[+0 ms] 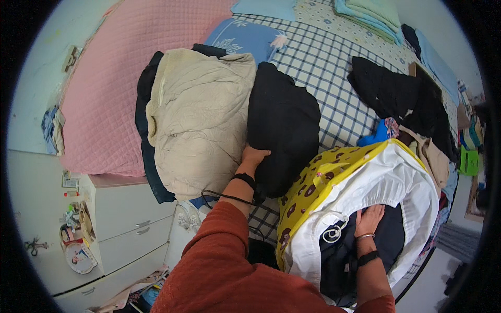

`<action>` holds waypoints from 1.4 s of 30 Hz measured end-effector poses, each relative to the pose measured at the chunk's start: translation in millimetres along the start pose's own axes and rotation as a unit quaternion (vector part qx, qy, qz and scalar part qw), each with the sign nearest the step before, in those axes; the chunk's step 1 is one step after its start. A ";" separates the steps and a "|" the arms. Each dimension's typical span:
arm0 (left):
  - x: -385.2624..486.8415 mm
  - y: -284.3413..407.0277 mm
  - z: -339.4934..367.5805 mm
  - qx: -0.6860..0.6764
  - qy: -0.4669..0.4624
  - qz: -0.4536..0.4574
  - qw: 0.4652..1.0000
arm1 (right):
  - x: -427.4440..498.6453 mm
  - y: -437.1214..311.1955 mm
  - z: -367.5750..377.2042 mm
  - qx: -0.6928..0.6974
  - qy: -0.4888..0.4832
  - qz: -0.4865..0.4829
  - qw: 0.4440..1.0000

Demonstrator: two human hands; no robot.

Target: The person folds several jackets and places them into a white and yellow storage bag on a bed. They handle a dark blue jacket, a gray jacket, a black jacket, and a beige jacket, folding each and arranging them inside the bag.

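Observation:
My left hand [256, 155] is at the left edge of a folded black garment [285, 125], its thumb over the cloth and its fingers mostly hidden. Close beside that garment lies a folded beige jacket [203, 117] with a fleecy edge. My right hand [370, 220] reaches into the mouth of a yellow patterned fabric storage bag [309, 191]. It rests on dark clothing [340, 250] inside, fingers extended. The bag has a white drawstring lining [372, 184] and a looped white cord [334, 232]. A black cord [227, 195] crosses my left forearm.
The bed carries a checked sheet [309, 58], a pink quilted cover [117, 90] and a blue pillow [238, 37]. More black clothing [395, 86] lies at the right. A white drawer cabinet [133, 211] stands at the left, with white shoes [188, 217] nearby.

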State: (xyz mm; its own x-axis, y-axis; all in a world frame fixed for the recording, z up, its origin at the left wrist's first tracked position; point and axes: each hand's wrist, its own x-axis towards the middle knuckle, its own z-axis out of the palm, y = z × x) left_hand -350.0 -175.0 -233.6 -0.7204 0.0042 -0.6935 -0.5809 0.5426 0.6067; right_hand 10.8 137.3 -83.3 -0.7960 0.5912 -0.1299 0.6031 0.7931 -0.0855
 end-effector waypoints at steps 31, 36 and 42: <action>-542.6 150.7 -268.0 -0.275 -0.161 0.265 0.910 | -48.9 -58.2 -148.1 0.544 -0.044 -0.107 0.831; -594.3 173.6 -217.5 -0.109 0.085 0.679 0.721 | -110.5 -80.7 -277.4 0.819 -0.266 -0.137 0.490; -598.0 226.6 -155.5 -0.352 -0.142 0.573 0.727 | -176.9 1.3 -401.1 0.883 -0.008 -0.207 0.421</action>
State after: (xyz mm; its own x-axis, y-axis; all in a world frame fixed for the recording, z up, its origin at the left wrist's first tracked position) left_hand -109.7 -185.2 379.0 -0.8349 0.3418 0.4314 0.2164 -0.5167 0.8283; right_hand 131.4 92.4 335.7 -0.8598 0.4445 0.2512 -0.4776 -0.5261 -0.7037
